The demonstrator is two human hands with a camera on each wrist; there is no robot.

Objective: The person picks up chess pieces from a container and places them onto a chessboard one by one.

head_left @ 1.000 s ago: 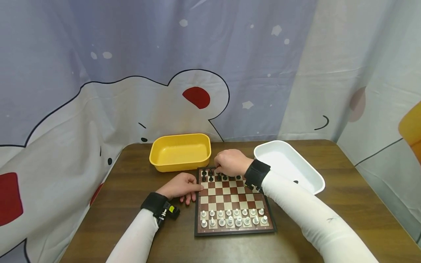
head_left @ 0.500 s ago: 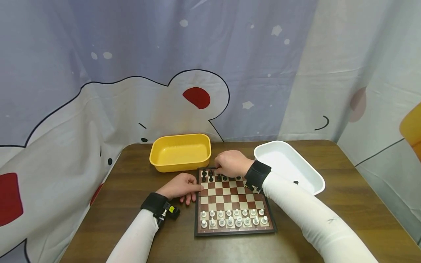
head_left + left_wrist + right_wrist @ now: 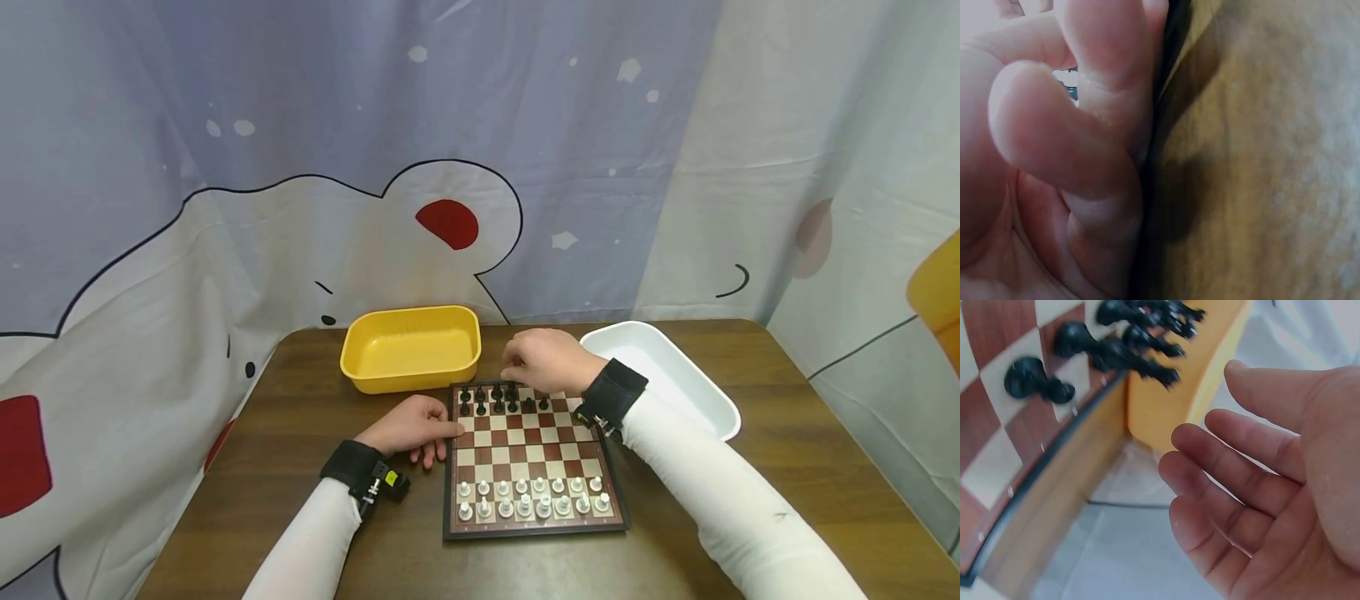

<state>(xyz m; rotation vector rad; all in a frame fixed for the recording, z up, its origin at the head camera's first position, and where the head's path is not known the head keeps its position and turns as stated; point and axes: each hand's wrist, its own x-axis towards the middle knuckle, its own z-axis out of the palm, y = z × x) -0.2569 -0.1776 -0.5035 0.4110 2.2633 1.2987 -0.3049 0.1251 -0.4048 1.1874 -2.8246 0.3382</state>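
A brown-and-cream chessboard (image 3: 486, 456) lies on the table. My left hand (image 3: 411, 423) holds its left edge, thumb over the rim and the other fingers curled beside it; the left wrist view shows those fingers (image 3: 1066, 137) close up. Black chess pieces (image 3: 481, 407) stand at the far left and middle of the board. White chess pieces (image 3: 525, 505) fill two rows at the near side. Above the board's far edge is my right hand (image 3: 551, 358). Its fingers (image 3: 1229, 469) are relaxed and hold nothing, near a black pawn (image 3: 1025, 378).
Behind the board on the left stands a yellow tray (image 3: 411, 377). At the back right a white tray (image 3: 705, 400) is partly covered by my right arm, so not all of its inside shows. A patterned curtain (image 3: 570, 250) hangs behind the wooden table (image 3: 285, 400).
My right hand has drawn back to the right and away from the board, uncovering more black pieces, one of them taller. My left hand has stayed at the board's edge.
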